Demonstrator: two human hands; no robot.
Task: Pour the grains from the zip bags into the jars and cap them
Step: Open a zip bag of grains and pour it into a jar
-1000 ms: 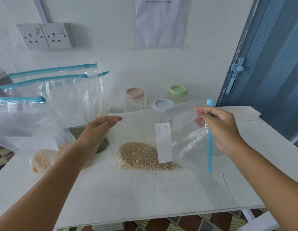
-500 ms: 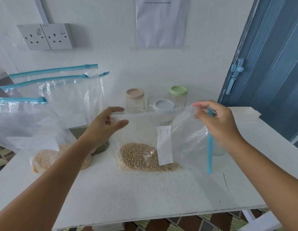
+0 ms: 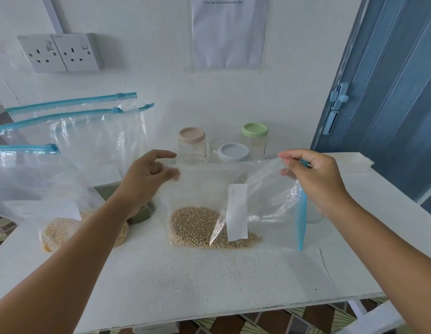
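Standing on the white table (image 3: pixel 233 280) between the two hands, the clear zip bag (image 3: pixel 233 196) holds a low heap of tan round grains (image 3: pixel 195 227) in its near-left corner, wears a white label (image 3: pixel 237 210) on its front, and has its blue zip strip (image 3: pixel 302 220) hanging down the right edge. The right hand (image 3: pixel 315 179) pinches the bag's top right corner, while the left hand (image 3: pixel 147 179), fingers loosely spread, touches the top left corner. Capped jars (image 3: pixel 192 145) stand just beyond it by the far wall.

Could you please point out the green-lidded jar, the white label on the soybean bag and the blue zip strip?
Clear jar with green lid (image 3: pixel 254 130): head view, on its lid.
White paper label (image 3: pixel 237 212): head view, its middle.
Blue plastic zip strip (image 3: pixel 301 220): head view, its lower half.
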